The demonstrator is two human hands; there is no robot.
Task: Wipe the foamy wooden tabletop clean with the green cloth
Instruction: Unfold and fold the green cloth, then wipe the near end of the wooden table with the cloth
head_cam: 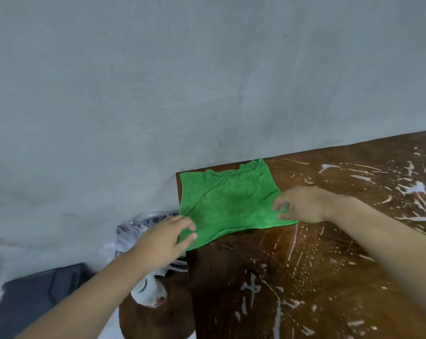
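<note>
A green cloth (229, 201) lies spread flat on the far left corner of the dark wooden tabletop (317, 265). My right hand (302, 204) pinches the cloth's right near corner between thumb and fingers. At the cloth's left near corner is my left hand (165, 238), fingers spread and fingertips touching the edge, gripping nothing that I can see. White foam streaks and dots (412, 189) cover the wood to the right of the cloth and in front of it.
A grey wall (158, 81) runs behind the table. Left of the table's edge, lower down, stand a brown round surface (158, 319) with a white container (148, 289), crumpled plastic (131, 231) and a dark object (36, 297).
</note>
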